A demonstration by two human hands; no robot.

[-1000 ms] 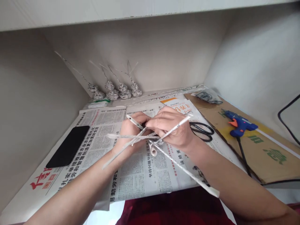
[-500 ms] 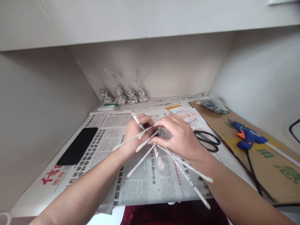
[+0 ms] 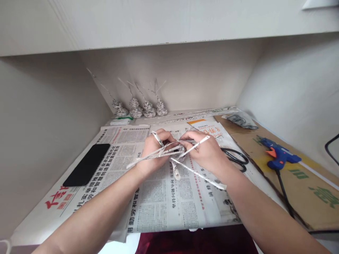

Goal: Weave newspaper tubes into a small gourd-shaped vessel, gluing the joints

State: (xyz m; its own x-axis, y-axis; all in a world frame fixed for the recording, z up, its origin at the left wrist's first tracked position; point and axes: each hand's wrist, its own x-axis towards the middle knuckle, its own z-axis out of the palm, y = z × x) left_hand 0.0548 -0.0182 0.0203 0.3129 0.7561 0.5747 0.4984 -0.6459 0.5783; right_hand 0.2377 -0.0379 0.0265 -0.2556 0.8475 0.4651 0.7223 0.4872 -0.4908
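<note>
The woven paper piece (image 3: 181, 154) was pinched by the left hand (image 3: 156, 150) and the right hand (image 3: 206, 150) over the newspaper (image 3: 164, 208). Black scissors (image 3: 239, 152) were seen at three o'clock from it, a black phone (image 3: 87, 165) at nine.

- Desk (image 3: 141, 121) set in a recess, walled on three sides.
- Back wall (image 3: 201, 77): plain, greyish white.
- Left side panel (image 3: 47, 123): grey, darkest face.
- Right wall (image 3: 296, 91): paler.
- Overhead panel (image 3: 169, 24): white, spans full width, lower edge slightly chipped.
- Light: soft, diffuse; shadow under overhead panel.
- Bright pale patch (image 3: 116, 247) below desk's near edge.
</note>
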